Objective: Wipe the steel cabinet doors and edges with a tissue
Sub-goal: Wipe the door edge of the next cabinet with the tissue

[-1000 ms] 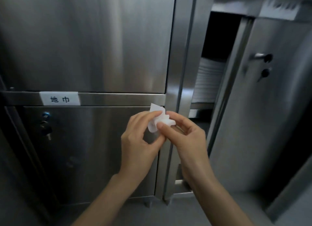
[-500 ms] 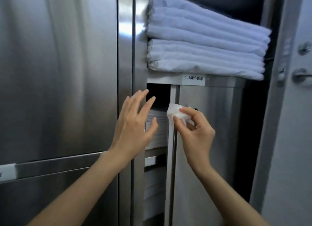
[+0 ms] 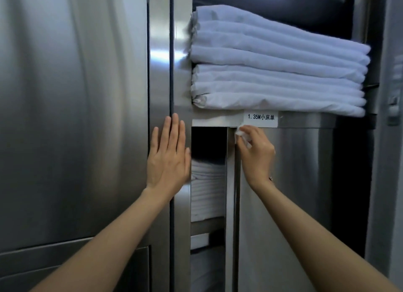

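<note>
Fingers of the right hand (image 3: 257, 154) curl round a crumpled white tissue (image 3: 241, 133), pressing it to the top corner of the lower steel door (image 3: 283, 193), just under the shelf label (image 3: 260, 117). The left hand (image 3: 168, 160) lies flat, fingers straight, on the vertical steel frame (image 3: 160, 73) and holds nothing. Folded white sheets (image 3: 277, 73) are stacked on the shelf above.

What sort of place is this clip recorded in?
Probably a linen store in a hotel or similar housekeeping area. Stainless steel cabinets line the wall, one open shelf holds a stack of folded white sheets, and a shelf label reads 1.35M small bed sheet.
</note>
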